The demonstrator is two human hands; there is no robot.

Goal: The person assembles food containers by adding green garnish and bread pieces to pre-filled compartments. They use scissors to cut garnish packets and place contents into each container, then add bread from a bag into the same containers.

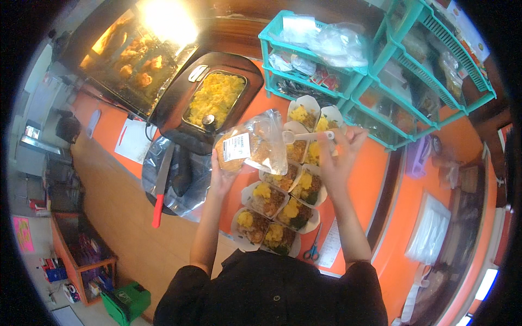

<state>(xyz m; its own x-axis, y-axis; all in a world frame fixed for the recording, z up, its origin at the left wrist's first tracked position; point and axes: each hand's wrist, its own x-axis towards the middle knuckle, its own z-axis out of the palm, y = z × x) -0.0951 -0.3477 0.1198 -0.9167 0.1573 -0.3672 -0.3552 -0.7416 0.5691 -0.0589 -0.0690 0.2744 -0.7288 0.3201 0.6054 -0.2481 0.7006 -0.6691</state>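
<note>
My left hand (pixel 220 173) grips a clear plastic bag (pixel 269 142) of brown crumbly food with a white label, tilted above the counter. My right hand (pixel 341 149) pinches the handle of a pale scoop (pixel 307 137), some of its fingers raised. The scoop's other end is at the bag's mouth, and whether it carries anything is too small to tell. Under and beside my hands stand several open paper food boxes (pixel 267 199) in two columns, filled with yellow scrambled-looking food, brown crumbs and some dark green. Part of the far boxes is hidden by the scoop and right hand.
Beyond the bag sits a tray of yellow food (pixel 218 91) with a spoon in it. At left lie a red-handled knife (pixel 161 187) and black plastic (pixel 182 173). Scissors (pixel 311 253) lie near my right forearm. Teal basket racks (pixel 348 81) stand behind, a lit food warmer (pixel 138 60) far left.
</note>
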